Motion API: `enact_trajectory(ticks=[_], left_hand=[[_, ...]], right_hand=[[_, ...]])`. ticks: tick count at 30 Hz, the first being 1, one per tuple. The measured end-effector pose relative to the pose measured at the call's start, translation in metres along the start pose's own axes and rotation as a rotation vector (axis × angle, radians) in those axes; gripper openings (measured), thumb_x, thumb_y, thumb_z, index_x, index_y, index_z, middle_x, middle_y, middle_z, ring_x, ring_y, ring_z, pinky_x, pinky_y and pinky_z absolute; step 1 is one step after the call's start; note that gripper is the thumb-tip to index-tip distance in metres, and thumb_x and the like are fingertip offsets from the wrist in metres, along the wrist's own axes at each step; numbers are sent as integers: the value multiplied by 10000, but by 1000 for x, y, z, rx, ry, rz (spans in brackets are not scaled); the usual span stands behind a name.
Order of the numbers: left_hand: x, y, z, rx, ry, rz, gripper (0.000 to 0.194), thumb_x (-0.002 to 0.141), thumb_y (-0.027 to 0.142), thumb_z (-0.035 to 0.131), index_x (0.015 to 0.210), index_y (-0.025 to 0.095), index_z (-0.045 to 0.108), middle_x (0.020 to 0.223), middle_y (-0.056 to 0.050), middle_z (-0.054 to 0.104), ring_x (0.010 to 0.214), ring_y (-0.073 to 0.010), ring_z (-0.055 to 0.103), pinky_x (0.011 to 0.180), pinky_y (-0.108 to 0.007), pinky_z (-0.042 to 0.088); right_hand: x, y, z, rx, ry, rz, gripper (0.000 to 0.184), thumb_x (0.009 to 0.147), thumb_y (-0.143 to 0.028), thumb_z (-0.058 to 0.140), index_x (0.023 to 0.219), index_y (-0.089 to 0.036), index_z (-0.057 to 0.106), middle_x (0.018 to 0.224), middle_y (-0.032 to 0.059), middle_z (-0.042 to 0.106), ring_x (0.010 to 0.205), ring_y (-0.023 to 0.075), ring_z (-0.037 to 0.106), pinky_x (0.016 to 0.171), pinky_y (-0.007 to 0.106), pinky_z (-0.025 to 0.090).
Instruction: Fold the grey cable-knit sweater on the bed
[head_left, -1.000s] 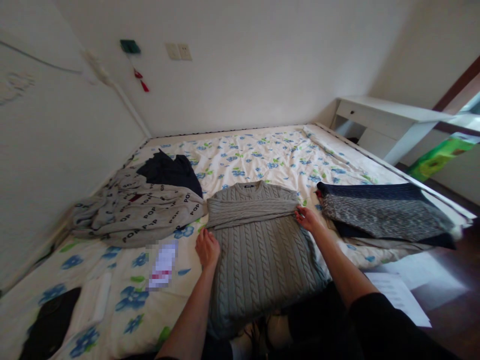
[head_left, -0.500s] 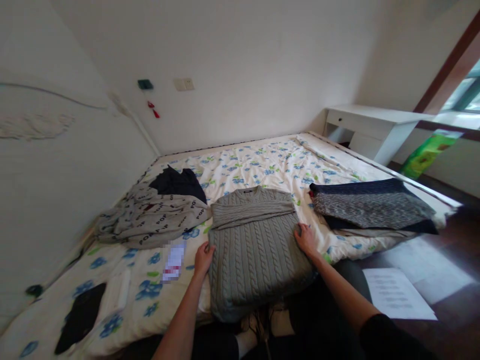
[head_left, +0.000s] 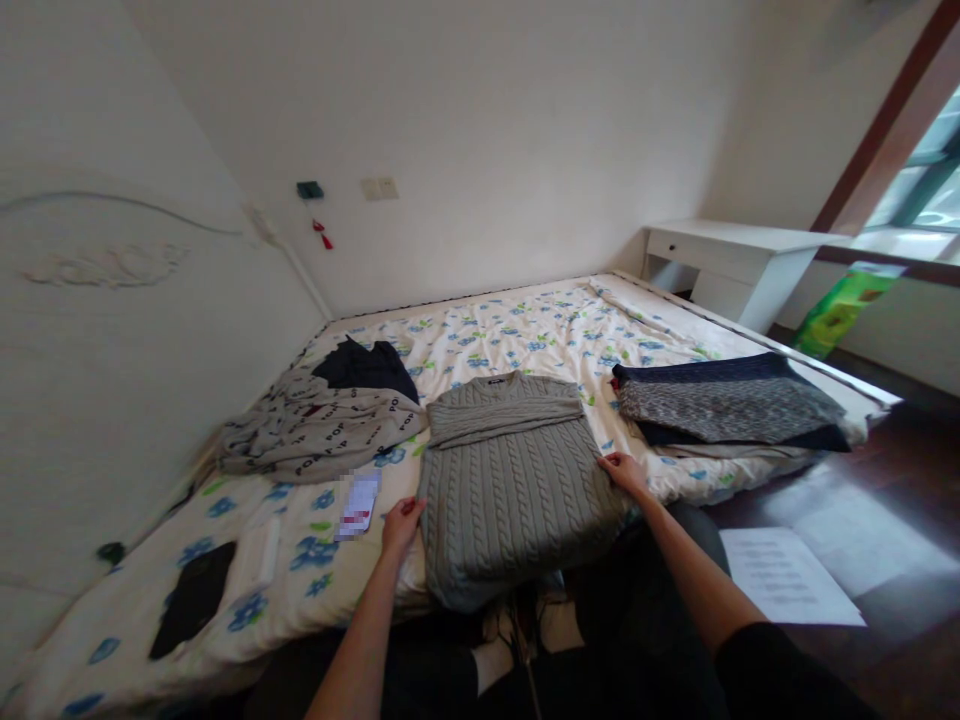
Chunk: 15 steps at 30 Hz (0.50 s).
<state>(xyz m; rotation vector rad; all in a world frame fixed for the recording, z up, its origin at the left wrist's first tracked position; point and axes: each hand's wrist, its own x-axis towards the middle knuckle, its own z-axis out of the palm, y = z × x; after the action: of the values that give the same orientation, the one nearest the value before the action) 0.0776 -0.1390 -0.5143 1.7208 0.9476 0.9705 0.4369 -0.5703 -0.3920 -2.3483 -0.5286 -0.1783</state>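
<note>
A grey cable-knit sweater (head_left: pixel 517 500) lies on the bed, its sleeves folded across the upper chest and its lower end hanging over the bed's front edge. At its left side, my left hand (head_left: pixel 401 527) is closed, with thumb and fingertips pinching the edge. My right hand (head_left: pixel 626 474) pinches the opposite edge at about the same height. Parts of the fingertips are hard to make out against the knit. The collar with a dark label faces away from me.
Left on the floral bedsheet (head_left: pixel 495 340) lie a grey printed garment (head_left: pixel 352 425), a dark garment (head_left: pixel 367 365), a pixelated card (head_left: pixel 360 505), a white box (head_left: pixel 255 560) and a black flat item (head_left: pixel 193 600). Folded knitwear (head_left: pixel 720 400) lies right. Printed paper (head_left: pixel 787 575) is lower right.
My right hand has slid from the sweater's surface out to its right edge. My left hand has shifted slightly outward along the left edge. The camera view has turned a little.
</note>
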Motion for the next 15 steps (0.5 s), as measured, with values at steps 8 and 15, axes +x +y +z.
enact_trajectory(ticks=[8,15], left_hand=[[-40,-3,-18,-426,-7,-274,107,911,232,831,859,201,742,872,-76,841,937,-239,850,991,-421,706],[-51,17,-23,-493,16,-311,181,857,287,885,844,178,741,807,-63,804,861,-219,828,976,-388,688]], right_hand=[[-6,7,3,38,-92,-59,384,986,-519,709,762,-208,736,730,42,753,786,226,744,723,270,476],[-6,7,6,34,-20,-30,493,1035,-657,619,930,-206,787,903,75,801,902,239,751,742,265,482]])
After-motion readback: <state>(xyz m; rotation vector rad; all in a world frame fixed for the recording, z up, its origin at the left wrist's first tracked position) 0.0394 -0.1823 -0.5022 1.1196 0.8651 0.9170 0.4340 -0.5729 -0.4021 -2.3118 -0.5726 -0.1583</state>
